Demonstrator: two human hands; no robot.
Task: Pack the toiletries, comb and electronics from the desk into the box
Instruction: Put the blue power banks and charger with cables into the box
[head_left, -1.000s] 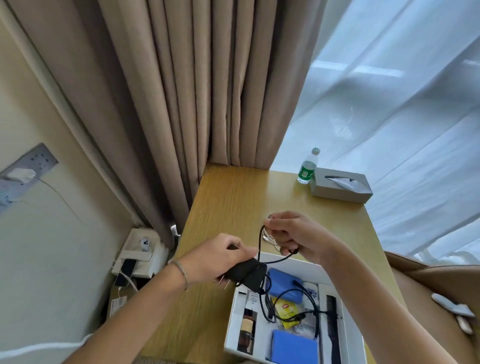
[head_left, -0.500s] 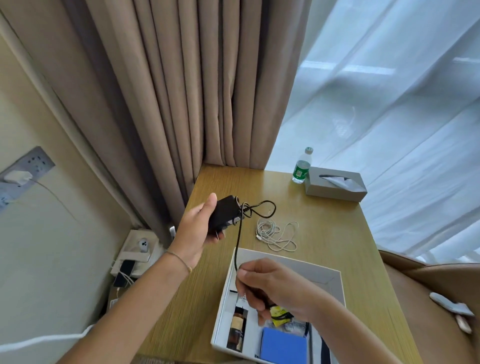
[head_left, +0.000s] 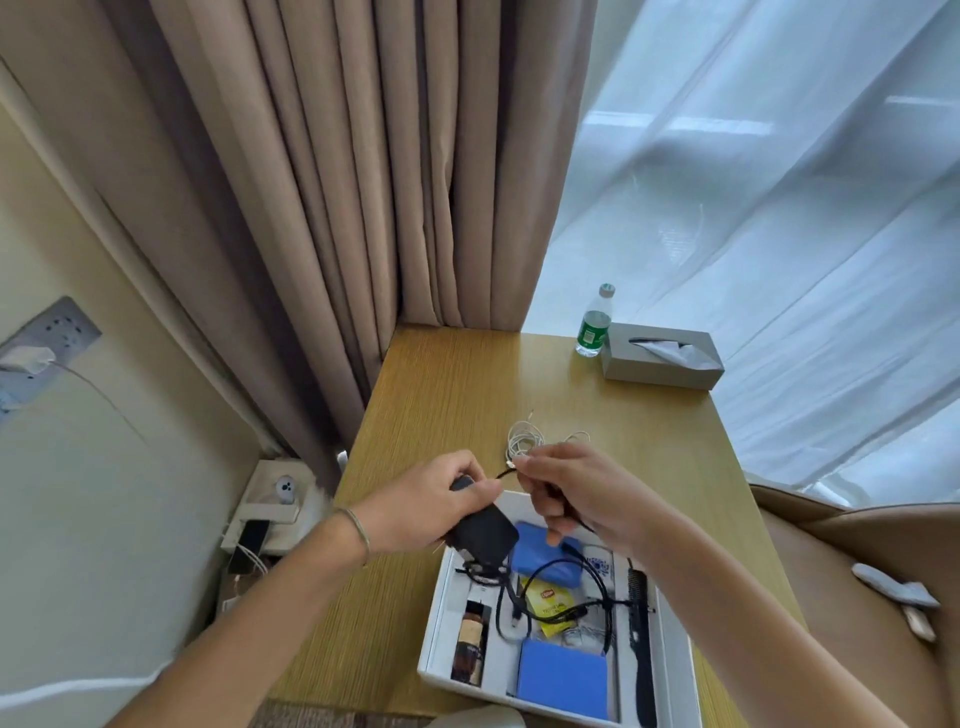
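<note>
My left hand (head_left: 431, 506) grips a black charger (head_left: 485, 535) over the far left corner of the white box (head_left: 434, 613). My right hand (head_left: 576, 499) pinches the charger's black cable (head_left: 563, 608), which loops down into the box. Inside the box lie two blue packets (head_left: 563, 675), a yellow tea bag (head_left: 553, 605), a small brown bottle (head_left: 470, 647) and a black comb (head_left: 641, 649) along the right side. A coiled white cable (head_left: 530, 439) rests on the wooden desk (head_left: 447, 395) just beyond my hands.
A water bottle (head_left: 595, 322) and a grey tissue box (head_left: 662, 356) stand at the desk's far right corner. Beige curtains (head_left: 337, 182) hang behind the desk on the left. A brown chair (head_left: 857, 561) sits to the right. A white shelf with devices (head_left: 270, 504) sits left of the desk.
My left hand brought the charger down from above the desk to the box's far corner. My right hand rose out of the box and now holds the cable next to the left hand.
</note>
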